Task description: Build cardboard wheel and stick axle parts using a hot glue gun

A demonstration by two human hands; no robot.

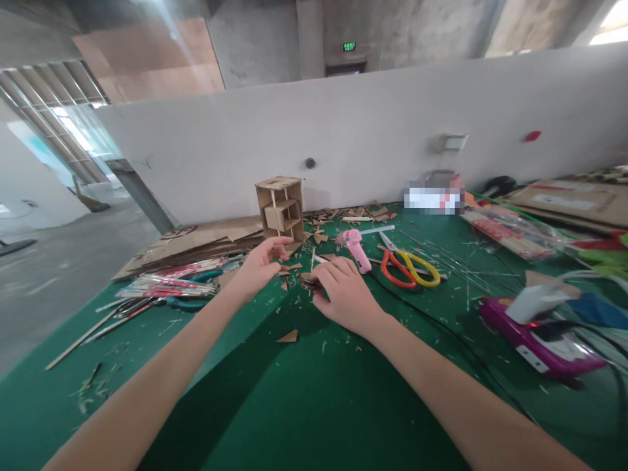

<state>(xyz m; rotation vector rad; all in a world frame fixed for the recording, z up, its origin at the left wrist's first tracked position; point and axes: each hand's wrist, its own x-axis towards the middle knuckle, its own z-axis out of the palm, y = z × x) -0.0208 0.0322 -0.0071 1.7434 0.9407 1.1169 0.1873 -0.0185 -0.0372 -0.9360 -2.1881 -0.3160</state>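
Note:
My left hand point(260, 267) hovers over the green table with its fingers apart and nothing in them. My right hand point(346, 293) lies low on the table, fingers curled over a small clump of brown cardboard scraps point(309, 282); the fingers hide part of it. Behind my left hand stands a small cardboard shelf point(282, 214) with open compartments and thin stick posts. A pink hot glue gun point(358, 252) with a glue stick in its back lies just beyond my right hand. Beside it are scissors point(411, 269) with orange and yellow handles. A triangular cardboard offcut point(288, 336) lies nearer me.
Flat cardboard sheets point(196, 243), packaged sticks point(167, 285) and teal-handled pliers point(184, 303) lie at the left. At the right sits a purple power strip point(530, 340) with plugged-in cords. A black cable point(441, 318) crosses the table. A white partition point(235, 144) runs behind.

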